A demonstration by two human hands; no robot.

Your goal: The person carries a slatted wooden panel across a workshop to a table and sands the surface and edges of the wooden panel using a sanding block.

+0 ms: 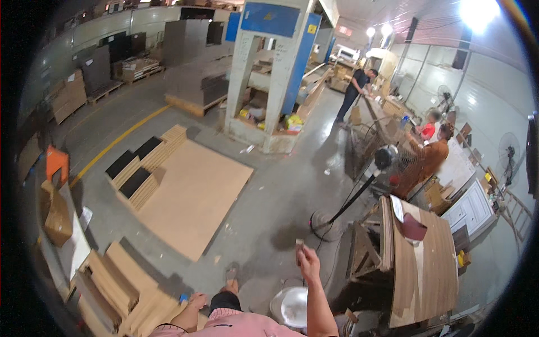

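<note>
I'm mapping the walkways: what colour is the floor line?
The floor line is yellow, seen best in the head view.

Grey floor (266, 210) that carried a wide brown board (193, 196) and a standing fan (361, 190), stacked strips (148, 191) that sat along the board's far left edge, wooden trestle (370, 241) that held panels (429, 269), dark red piece (414, 227) toward their far edge

No wording is legible. Dark handwriting (279, 50) on the thick white pillar (238, 90), a yellow square sign (312, 28) near its upper right edge, and a yellow emblem on its blue rectangular panel (255, 21) stay unreadable.
</note>
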